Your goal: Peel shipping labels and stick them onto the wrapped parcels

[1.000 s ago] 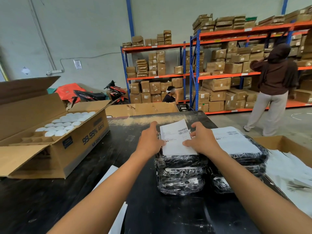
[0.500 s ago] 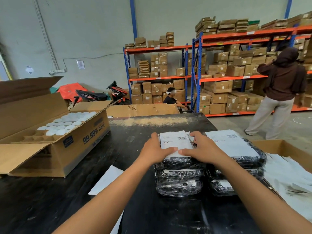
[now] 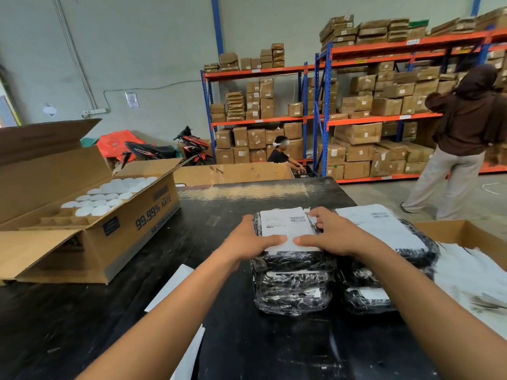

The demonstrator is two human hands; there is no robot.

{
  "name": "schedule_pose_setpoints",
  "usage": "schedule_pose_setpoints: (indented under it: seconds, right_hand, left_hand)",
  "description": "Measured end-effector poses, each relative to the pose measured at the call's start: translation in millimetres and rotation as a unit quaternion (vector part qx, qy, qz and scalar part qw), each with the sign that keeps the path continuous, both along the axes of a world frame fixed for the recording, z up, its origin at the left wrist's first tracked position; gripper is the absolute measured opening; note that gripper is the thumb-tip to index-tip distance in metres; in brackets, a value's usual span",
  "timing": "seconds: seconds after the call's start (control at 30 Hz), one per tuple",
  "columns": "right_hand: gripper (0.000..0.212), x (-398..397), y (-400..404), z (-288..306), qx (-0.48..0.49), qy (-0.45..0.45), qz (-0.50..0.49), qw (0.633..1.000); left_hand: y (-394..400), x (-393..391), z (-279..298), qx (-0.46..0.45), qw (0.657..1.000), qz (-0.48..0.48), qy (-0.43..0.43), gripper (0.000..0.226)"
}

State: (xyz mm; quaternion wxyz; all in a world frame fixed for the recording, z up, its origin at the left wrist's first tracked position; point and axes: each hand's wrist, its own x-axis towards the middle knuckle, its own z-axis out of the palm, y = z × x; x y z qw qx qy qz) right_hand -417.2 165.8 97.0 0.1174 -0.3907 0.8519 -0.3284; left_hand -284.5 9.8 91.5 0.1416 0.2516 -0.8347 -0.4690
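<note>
Both hands press flat on a white shipping label (image 3: 288,229) lying on the top parcel (image 3: 295,259) of a stack of black, plastic-wrapped parcels on a dark table (image 3: 219,270). The left hand (image 3: 252,239) lies along the label's left edge and the right hand (image 3: 329,234) along its right edge, thumbs nearly meeting at the near edge; the fingers are spread and flat, gripping nothing, palms down on the paper. The label covers most of the parcel's upper face, with barcodes printed toward its far right corner.

Just to the right stands a second stack (image 3: 384,270) of wrapped parcels, its top one already carrying a white label (image 3: 381,226). Right of that, an open carton (image 3: 466,231) holds loose white sheets (image 3: 472,275), apparently peeled backing or spare labels, though the print is too blurred to tell.

On the table's left side sits a large open cardboard box (image 3: 109,237) marked "99.99% RATE", with round white lids (image 3: 109,193) showing in rows inside. Two white sheets (image 3: 170,289) lie flat on the table near the left forearm.

Beyond the table, blue-and-orange shelving (image 3: 318,116) is packed with brown cartons. One person (image 3: 279,154) sits low at its foot, another (image 3: 463,141) stands at the far right facing the shelves, and a motorbike (image 3: 170,149) is parked against the wall.
</note>
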Motion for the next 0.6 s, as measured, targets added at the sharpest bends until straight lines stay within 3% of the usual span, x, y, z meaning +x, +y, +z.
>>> schedule_pose_setpoints:
  seconds: [0.1,0.33,0.47,0.6]
  right_hand:
    - [0.093,4.6,-1.6,-4.8,-0.009,0.025,-0.015,1.0]
    - [0.089,-2.9,5.0,-5.3,-0.017,-0.024,0.002,1.0]
    - [0.09,4.5,2.2,-6.6,-0.01,0.027,-0.008,1.0]
    - [0.09,4.4,5.8,-8.4,-0.009,0.011,0.001,1.0]
  left_hand:
    - [8.5,-5.6,-4.9,-0.019,1.0,-0.006,0.013,0.086]
    - [5.5,0.0,-9.3,-0.007,0.998,-0.056,0.023,0.081]
    - [5.8,-6.7,-10.0,-0.017,0.997,-0.071,0.026,0.065]
    - [0.9,-3.8,-12.6,-0.011,0.996,-0.083,0.005,0.083]
